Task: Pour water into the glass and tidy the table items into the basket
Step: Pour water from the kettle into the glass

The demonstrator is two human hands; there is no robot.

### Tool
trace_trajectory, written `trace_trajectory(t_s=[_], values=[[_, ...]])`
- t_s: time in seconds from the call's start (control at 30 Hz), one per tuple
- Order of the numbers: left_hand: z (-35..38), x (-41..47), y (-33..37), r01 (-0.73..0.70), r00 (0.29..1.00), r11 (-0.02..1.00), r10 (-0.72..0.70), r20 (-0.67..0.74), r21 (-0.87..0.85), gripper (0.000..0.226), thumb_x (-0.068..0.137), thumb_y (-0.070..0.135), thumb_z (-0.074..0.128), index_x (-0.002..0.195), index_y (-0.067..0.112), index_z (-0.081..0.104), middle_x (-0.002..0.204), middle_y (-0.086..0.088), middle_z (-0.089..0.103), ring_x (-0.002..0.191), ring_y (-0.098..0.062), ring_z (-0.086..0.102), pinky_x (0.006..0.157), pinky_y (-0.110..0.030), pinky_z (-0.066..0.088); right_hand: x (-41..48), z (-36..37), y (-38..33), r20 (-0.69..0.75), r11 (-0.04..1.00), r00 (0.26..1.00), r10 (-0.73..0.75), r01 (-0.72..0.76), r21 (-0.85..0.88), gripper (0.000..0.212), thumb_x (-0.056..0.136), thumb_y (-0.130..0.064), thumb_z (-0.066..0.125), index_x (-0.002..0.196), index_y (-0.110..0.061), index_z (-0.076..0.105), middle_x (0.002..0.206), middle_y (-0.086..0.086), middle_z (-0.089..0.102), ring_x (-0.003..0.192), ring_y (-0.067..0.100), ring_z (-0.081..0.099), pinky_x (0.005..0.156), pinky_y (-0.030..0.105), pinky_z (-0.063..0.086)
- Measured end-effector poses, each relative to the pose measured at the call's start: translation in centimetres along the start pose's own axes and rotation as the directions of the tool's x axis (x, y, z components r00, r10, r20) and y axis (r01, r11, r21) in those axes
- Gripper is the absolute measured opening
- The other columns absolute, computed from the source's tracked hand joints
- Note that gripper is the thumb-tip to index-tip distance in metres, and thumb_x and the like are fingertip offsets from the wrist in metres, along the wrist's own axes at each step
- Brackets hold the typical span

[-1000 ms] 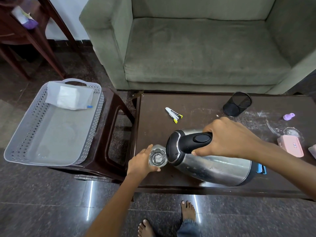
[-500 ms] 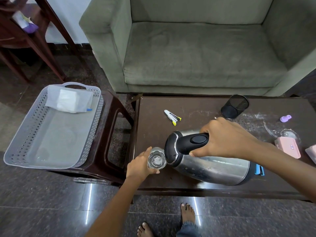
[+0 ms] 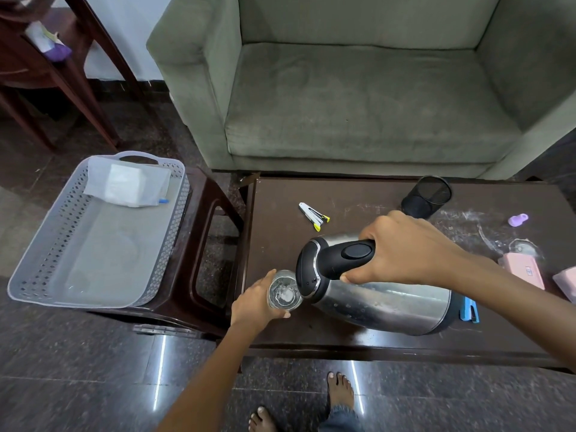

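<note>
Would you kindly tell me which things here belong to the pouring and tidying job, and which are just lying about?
Job: kettle in the right hand, glass in the left hand, grey basket, stapler, mesh cup, pink case, purple piece.
Lying about: sofa, brown stool under the basket, wooden furniture at far left.

Right hand (image 3: 408, 251) grips tilted steel kettle (image 3: 374, 294) by its black handle, spout over glass (image 3: 284, 294) held by left hand (image 3: 254, 304) at bench (image 3: 343, 194) edge.
</note>
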State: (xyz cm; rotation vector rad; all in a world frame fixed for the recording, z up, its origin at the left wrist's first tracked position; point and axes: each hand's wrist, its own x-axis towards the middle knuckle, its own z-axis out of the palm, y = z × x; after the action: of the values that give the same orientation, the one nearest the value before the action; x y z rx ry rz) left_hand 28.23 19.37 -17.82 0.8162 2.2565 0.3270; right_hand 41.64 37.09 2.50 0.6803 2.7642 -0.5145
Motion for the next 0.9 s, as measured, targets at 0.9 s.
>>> trace_trajectory(t_s=[0.9], values=[[0.2,0.13,-0.07,0.006,1.0,0.999,-0.006,0.003,0.049,0.102,0.064,0.044,0.079,0.146,0.034,0.02,0.139,0.006,0.049,0.124,-0.022,0.051,0.094,-0.04,0.046,0.07,0.24,-0.18,-0.001,0.999,1.0,-0.022,0.021,-0.045,0.047,0.06,-0.056,0.067,0.05,-0.018,0.041,0.054,-0.003,0.044,0.059,0.025,0.048,0.046,0.027,0.028]])
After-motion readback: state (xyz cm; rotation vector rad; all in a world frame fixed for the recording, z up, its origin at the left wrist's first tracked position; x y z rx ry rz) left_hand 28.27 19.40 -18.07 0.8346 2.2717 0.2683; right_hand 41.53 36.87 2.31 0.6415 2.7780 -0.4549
